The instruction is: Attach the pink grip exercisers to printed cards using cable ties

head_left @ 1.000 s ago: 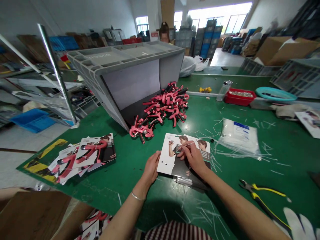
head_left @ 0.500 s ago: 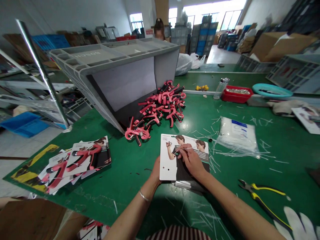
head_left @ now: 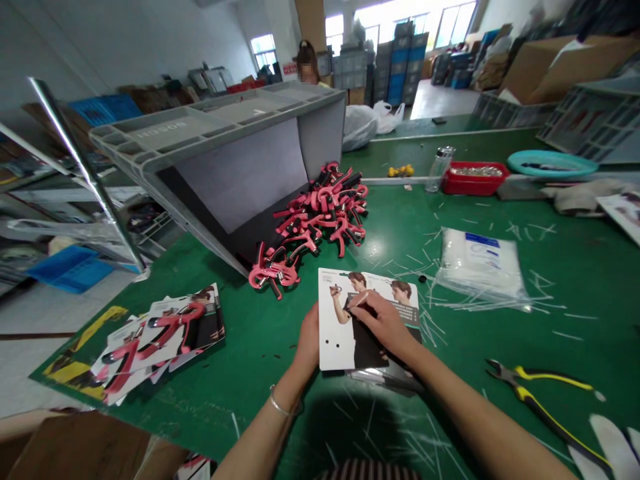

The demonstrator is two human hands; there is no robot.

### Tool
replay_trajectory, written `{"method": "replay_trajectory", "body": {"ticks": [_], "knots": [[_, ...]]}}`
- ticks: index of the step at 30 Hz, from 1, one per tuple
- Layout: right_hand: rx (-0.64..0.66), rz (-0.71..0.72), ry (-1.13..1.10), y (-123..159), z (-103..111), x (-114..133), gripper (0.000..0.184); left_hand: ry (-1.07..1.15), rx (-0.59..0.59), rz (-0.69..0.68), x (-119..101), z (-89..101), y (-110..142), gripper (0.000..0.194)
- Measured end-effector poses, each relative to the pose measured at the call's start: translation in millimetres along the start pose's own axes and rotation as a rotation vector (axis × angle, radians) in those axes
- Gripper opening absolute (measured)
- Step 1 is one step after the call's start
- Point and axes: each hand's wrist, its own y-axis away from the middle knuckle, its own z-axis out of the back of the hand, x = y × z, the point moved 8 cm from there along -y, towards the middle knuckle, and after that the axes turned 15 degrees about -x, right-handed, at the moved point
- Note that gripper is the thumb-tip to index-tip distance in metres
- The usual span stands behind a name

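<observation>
Near the table's front, my left hand (head_left: 309,337) grips the left edge of a printed backing card (head_left: 336,347), with its fingers hidden behind it. The card is tilted up and shows pictures of people, a dark patch and small punched holes. My right hand (head_left: 383,323) is over the card's middle, its fingers pinched on a thin white cable tie (head_left: 359,300) near a hole. Whatever lies behind the card is hidden. Pink and black hand grips (head_left: 325,213) are heaped beyond the card, spilling from a grey crate (head_left: 220,113) on its side. Several carded hand grips (head_left: 170,327) are stacked at the left.
A bag of white cable ties (head_left: 480,263) lies right of the card, with loose tie pieces around it. Yellow-black side cutters (head_left: 525,393) and a white glove (head_left: 607,440) are at the front right. Farther back are a red tray (head_left: 475,180) and a glass bottle (head_left: 440,170).
The view has shifted slightly. My right fingers have drawn closer together over the card, and less of the cable tie shows. My left hand keeps its hold on the card's edge.
</observation>
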Motion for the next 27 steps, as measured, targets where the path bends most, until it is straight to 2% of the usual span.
{"method": "replay_trajectory", "body": {"ticks": [2, 4, 7, 8, 10, 14, 17, 22, 25, 27], "knots": [[0.003, -0.104, -0.044, -1, 4, -8, 0.014, -0.269, 0.016, -0.217, -16, 4.9, 3, 0.030], [0.013, -0.175, -0.077, 0, 7, -13, 0.016, -0.459, 0.117, -0.336, -21, 2.6, 11, 0.023], [0.049, -0.216, -0.120, 2, 6, -14, 0.017, -0.382, 0.345, -0.311, -16, -5.3, 28, 0.028], [0.054, -0.226, -0.133, 2, 6, -15, 0.017, -0.346, 0.380, -0.318, -17, -6.3, 33, 0.032], [0.049, -0.221, -0.143, 2, 6, -14, 0.016, -0.344, 0.352, -0.382, -21, -4.2, 40, 0.037], [-0.005, -0.128, -0.092, 3, 8, -7, 0.011, -0.405, 0.141, -0.549, -37, 1.3, 43, 0.032], [-0.075, -0.083, -0.064, 3, 12, -2, 0.008, -0.360, 0.110, -0.592, -43, -8.6, 43, 0.026], [-0.130, 0.033, -0.026, 3, 16, 10, 0.013, -0.347, 0.107, -0.470, -30, -26.0, 28, 0.014], [-0.094, 0.073, -0.049, 3, 15, 13, 0.023, -0.296, 0.072, -0.371, -23, -24.5, 22, 0.008], [-0.078, 0.078, -0.053, 3, 14, 13, 0.027, -0.268, 0.039, -0.278, -19, -19.9, 18, 0.010]]}}
